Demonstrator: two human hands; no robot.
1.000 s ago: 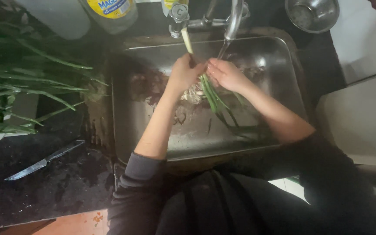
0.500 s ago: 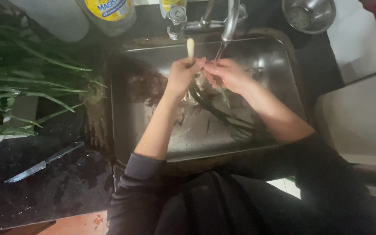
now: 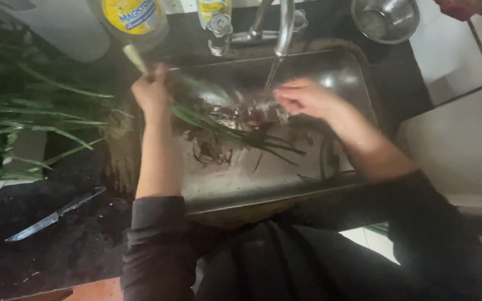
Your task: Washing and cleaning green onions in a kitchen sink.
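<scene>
Two hands over sink [image 3: 358,78], left hand [image 3: 150,92] gripping one scallion [image 3: 224,125], right hand [image 3: 302,96] empty

Dark speckled stone worktop [image 3: 57,256] ran left of rectangular stainless-steel sink [image 3: 358,72]. Chrome tap [image 3: 283,25] stood at back edge. Pale tiled surface [image 3: 464,134] with dark grout lay right. Light dim, glinting off sink wall.

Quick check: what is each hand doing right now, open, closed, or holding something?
Left hand: closed around a green onion near its white end.
Right hand: under the running water, blurred; cannot tell whether it holds anything.
</scene>
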